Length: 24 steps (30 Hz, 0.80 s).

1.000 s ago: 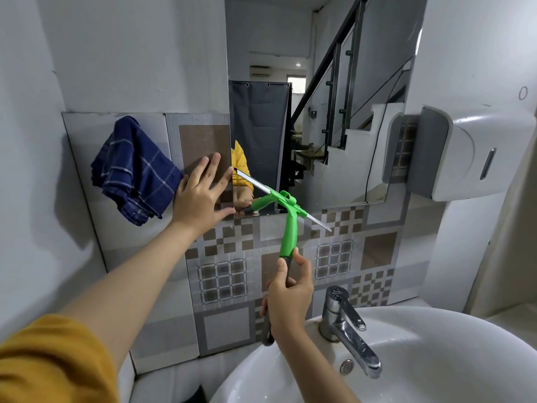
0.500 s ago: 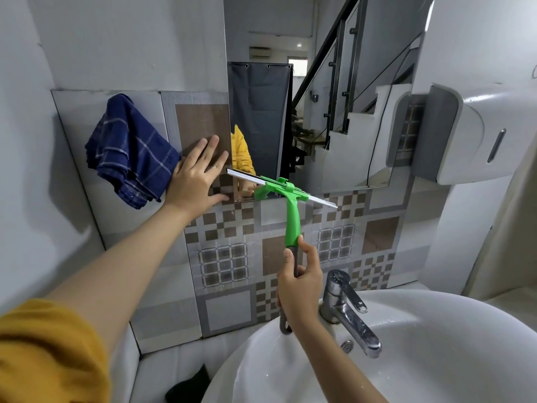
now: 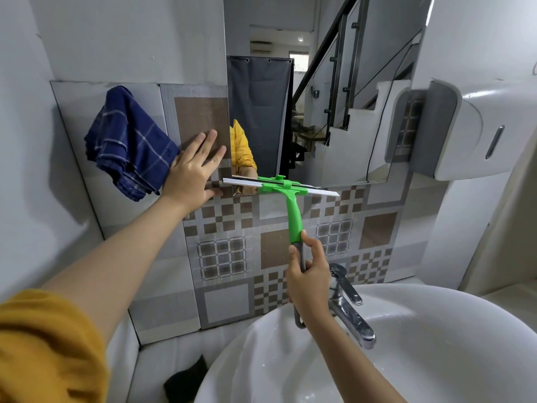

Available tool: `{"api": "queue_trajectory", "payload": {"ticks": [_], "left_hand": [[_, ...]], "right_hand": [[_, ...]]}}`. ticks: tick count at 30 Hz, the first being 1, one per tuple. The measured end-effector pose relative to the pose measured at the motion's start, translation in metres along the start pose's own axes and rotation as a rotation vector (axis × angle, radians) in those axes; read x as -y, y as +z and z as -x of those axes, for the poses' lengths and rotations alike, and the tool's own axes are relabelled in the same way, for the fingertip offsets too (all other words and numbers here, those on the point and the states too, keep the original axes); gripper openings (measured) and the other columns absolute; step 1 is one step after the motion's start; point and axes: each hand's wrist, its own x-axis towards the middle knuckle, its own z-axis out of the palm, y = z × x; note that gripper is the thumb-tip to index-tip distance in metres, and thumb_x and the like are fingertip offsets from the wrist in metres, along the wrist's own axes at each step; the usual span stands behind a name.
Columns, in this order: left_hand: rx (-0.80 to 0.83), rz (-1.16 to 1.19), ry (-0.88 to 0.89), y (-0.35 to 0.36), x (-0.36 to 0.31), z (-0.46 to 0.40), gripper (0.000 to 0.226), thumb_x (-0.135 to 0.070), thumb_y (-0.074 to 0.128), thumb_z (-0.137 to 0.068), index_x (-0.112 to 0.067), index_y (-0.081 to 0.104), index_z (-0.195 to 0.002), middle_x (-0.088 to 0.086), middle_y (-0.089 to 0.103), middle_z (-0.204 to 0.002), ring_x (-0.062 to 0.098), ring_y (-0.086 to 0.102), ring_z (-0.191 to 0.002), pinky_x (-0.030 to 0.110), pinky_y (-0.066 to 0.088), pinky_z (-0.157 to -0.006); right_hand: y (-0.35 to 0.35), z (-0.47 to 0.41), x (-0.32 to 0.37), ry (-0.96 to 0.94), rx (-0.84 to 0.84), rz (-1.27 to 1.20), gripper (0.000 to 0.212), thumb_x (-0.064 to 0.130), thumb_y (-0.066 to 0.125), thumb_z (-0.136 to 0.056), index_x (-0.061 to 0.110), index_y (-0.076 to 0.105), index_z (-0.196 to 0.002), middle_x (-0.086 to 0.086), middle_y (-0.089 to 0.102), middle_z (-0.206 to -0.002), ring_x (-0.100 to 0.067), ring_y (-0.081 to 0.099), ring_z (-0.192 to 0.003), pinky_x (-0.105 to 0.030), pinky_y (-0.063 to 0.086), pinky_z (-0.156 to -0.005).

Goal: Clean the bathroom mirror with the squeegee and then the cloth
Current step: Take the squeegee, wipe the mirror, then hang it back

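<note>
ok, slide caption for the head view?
Right hand draws green squeegee along mirror bottom edge; left hand braces on tile.

No readable text, labels, brands or numbers anywhere; wall dispenser (image 3: 476, 132) and faucet (image 3: 347, 303) show no legible markings.

Glossy green plastic squeegee (image 3: 292, 205), woven blue cloth (image 3: 128, 142), shiny chrome faucet (image 3: 348, 306), glossy white basin (image 3: 436, 359)

Mirror (image 3: 319, 112) top cut off by frame edge, squeegee (image 3: 293, 216) handle partly hidden inside right hand (image 3: 308, 283)
</note>
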Motion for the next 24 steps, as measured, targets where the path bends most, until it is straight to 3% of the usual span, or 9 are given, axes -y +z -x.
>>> {"api": "queue_trajectory", "payload": {"ticks": [5,9,12,16,19,21,22,24], "left_hand": [[0.01,0.007,0.004,-0.003,0.002,0.0,0.091,-0.013,0.078,-0.068,-0.017,0.029,-0.144,0.009,0.013,-0.157,0.029,0.012,-0.143,0.056,0.031,-0.104],[0.035,0.006,-0.001,-0.005,-0.001,0.0,0.093,-0.025,0.08,-0.068,-0.016,0.029,-0.144,0.01,0.012,-0.157,0.03,0.011,-0.143,0.056,0.03,-0.105],[0.046,0.001,-0.024,-0.004,-0.003,0.0,0.092,-0.025,0.079,-0.069,-0.016,0.028,-0.145,0.009,0.009,-0.157,0.03,0.009,-0.144,0.057,0.028,-0.106],[0.033,0.036,-0.068,-0.011,-0.013,-0.002,0.083,-0.022,0.075,-0.074,-0.014,0.031,-0.143,0.01,0.013,-0.157,0.031,0.012,-0.143,0.057,0.028,-0.106],[-0.083,0.243,-0.153,-0.027,-0.034,-0.001,0.063,-0.024,0.069,-0.08,-0.01,0.044,-0.136,0.014,0.033,-0.149,0.033,0.032,-0.136,0.052,0.036,-0.103],[-0.158,0.474,-0.149,-0.042,-0.053,0.002,0.048,-0.024,0.07,-0.08,-0.008,0.058,-0.123,0.012,0.055,-0.133,0.031,0.05,-0.121,0.043,0.042,-0.099],[-0.143,0.601,-0.127,-0.051,-0.064,0.005,0.041,-0.024,0.071,-0.079,-0.01,0.064,-0.116,0.009,0.064,-0.122,0.026,0.057,-0.112,0.037,0.045,-0.096],[0.049,0.828,-0.085,-0.072,-0.085,0.009,0.031,-0.026,0.073,-0.077,-0.017,0.07,-0.106,-0.003,0.069,-0.105,0.011,0.061,-0.101,0.026,0.046,-0.089]], "right_hand": [[-0.006,0.001,0.001,0.007,0.024,0.029,0.025,0.015,0.056,-0.095,0.027,0.053,-0.117,0.002,0.051,-0.059,-0.001,0.044,-0.037,-0.015,0.038,-0.038],[-0.016,0.012,-0.014,0.12,0.065,0.118,0.025,0.021,0.056,-0.095,0.036,0.053,-0.115,-0.002,0.055,-0.063,-0.007,0.046,-0.043,-0.025,0.045,-0.04],[-0.024,0.029,-0.024,0.13,0.092,0.149,0.03,0.02,0.056,-0.095,0.047,0.05,-0.108,-0.001,0.058,-0.071,-0.009,0.049,-0.05,-0.02,0.043,-0.042],[-0.034,0.025,-0.008,0.05,0.111,0.205,0.03,0.017,0.058,-0.094,0.036,0.055,-0.118,0.002,0.056,-0.062,-0.002,0.045,-0.04,-0.016,0.038,-0.039],[-0.049,0.015,0.015,-0.006,0.208,0.311,0.029,0.019,0.057,-0.094,0.031,0.056,-0.121,0.003,0.056,-0.063,0.002,0.047,-0.04,-0.013,0.035,-0.038],[-0.063,0.009,0.033,-0.015,0.304,0.377,0.03,0.022,0.057,-0.094,0.033,0.055,-0.121,0.002,0.055,-0.061,0.0,0.045,-0.039,-0.013,0.034,-0.038],[-0.07,0.006,0.042,-0.013,0.358,0.412,0.03,0.023,0.058,-0.094,0.035,0.054,-0.121,-0.002,0.058,-0.062,-0.001,0.044,-0.041,-0.014,0.035,-0.04],[-0.084,-0.001,0.062,-0.005,0.473,0.479,0.032,0.025,0.06,-0.092,0.037,0.053,-0.12,-0.011,0.065,-0.068,-0.007,0.048,-0.045,-0.016,0.041,-0.042]]}}
